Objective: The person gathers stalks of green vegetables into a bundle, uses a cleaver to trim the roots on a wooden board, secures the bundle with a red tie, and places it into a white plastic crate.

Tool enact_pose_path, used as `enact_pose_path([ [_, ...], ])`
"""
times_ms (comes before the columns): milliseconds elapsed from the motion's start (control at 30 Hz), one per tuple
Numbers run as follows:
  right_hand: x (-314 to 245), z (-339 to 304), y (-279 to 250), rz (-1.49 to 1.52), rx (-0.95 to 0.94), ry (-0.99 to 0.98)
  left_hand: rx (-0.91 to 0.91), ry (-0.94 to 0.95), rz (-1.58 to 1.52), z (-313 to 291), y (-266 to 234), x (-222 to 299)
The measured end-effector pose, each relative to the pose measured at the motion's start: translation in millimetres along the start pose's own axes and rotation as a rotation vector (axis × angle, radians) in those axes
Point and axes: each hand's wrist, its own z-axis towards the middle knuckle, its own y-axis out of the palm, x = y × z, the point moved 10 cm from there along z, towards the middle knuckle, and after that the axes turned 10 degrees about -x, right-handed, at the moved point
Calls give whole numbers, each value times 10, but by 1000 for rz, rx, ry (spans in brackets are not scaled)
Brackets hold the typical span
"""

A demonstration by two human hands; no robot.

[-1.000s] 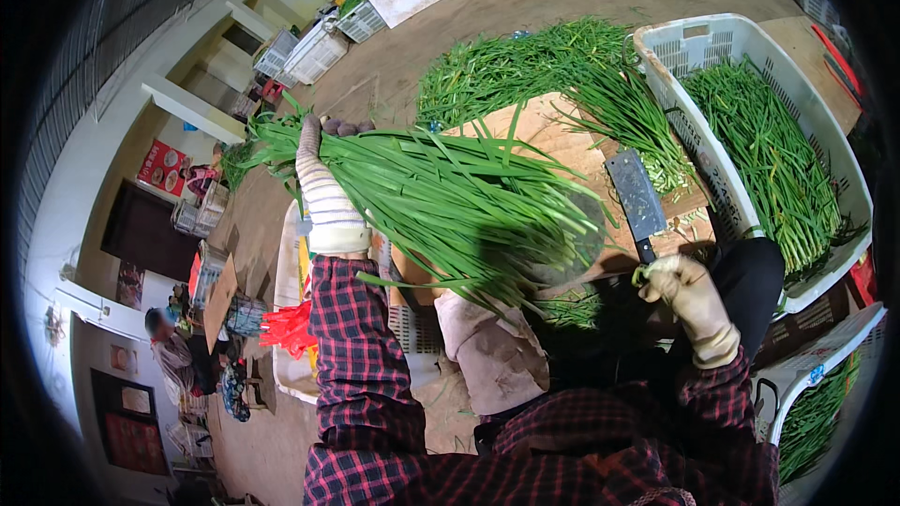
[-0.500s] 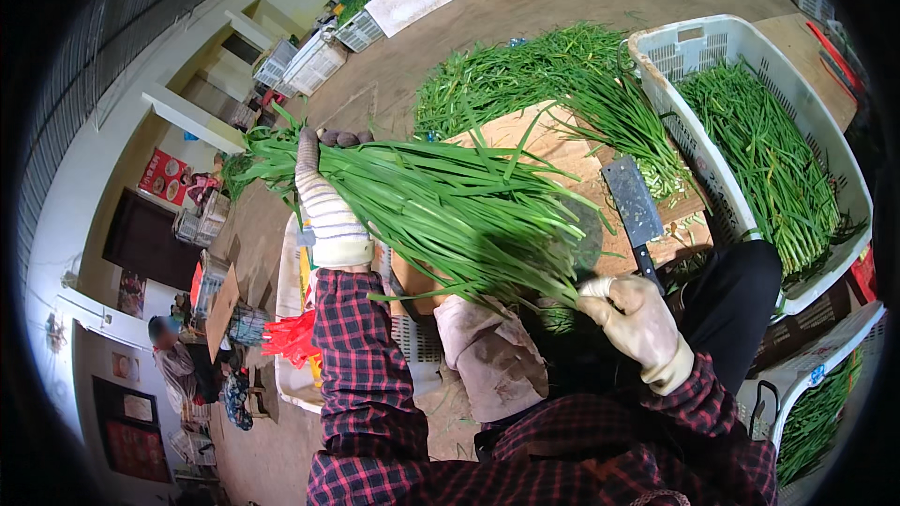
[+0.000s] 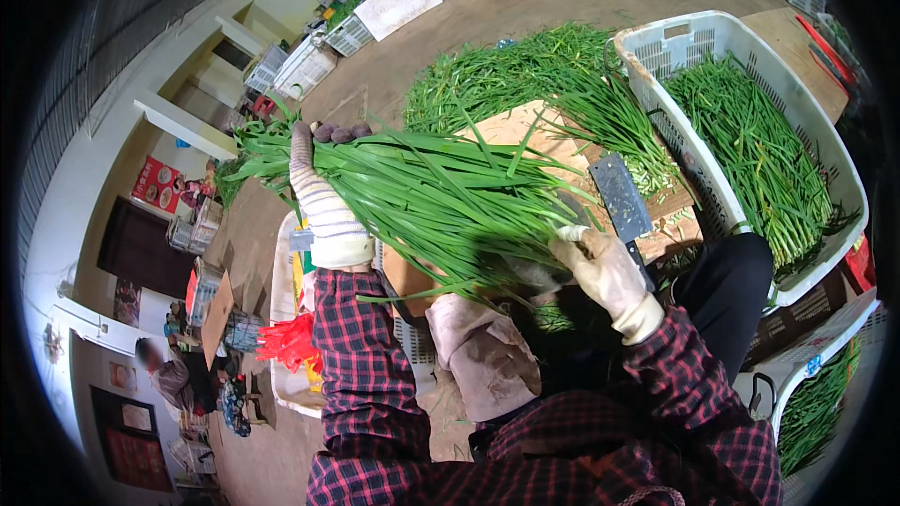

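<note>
We see a big bunch of green leaves (image 3: pixel 441 197) held at a slant over the near left part of the wooden surface (image 3: pixel 511 131). The left hand (image 3: pixel 326 195) wears a stripy glove, and its fingers curl tight round the leafy end. The right hand (image 3: pixel 605 274) is by the pale stalk ends with its fingers bent. We can't tell if they pinch any stalks.

We think the bunch could fall apart: it is long, we see no tie on it, and only the left hand clearly grips it. If that grip got loose, stalks could slide down onto the dusty cloth (image 3: pixel 483 356). Thin stalks poke out at the sides, so a hard tug could bend or snap them. The cleaver (image 3: pixel 621 197) lies just beside the right hand, which hides part of its handle. A quick bump could knock it off, or the blade could nick the glove.

Past the cleaver lies a smaller pile of stalks (image 3: pixel 623 117). Next to it stands a white crate (image 3: pixel 692 155) full of greens, and its tall wall blocks the way on the right. The dark knee (image 3: pixel 731 281) leaves the right arm little room. Behind the surface is a wide heap of greens (image 3: pixel 516 70). On the left, red strips (image 3: pixel 286 342) hang near the left sleeve (image 3: pixel 361 347).
</note>
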Motion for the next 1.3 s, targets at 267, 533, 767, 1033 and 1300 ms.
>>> enact_pose_path([
  [267, -529, -324, 103, -379, 43, -273, -59, 56, 54, -20, 15, 137],
  [533, 1279, -1055, 254, -1101, -653, 408, -61, 63, 35, 38, -23, 215],
  [767, -853, -211, -238, -718, 233, -189, -88, 77, 35, -7, 45, 324],
  [1033, -823, 213, -416, -509, 189, -287, -127, -2, 38, 20, 86, 290],
  [1300, 281, -389, -997, -719, 218, 220, -208, -65, -39, 49, 19, 244],
])
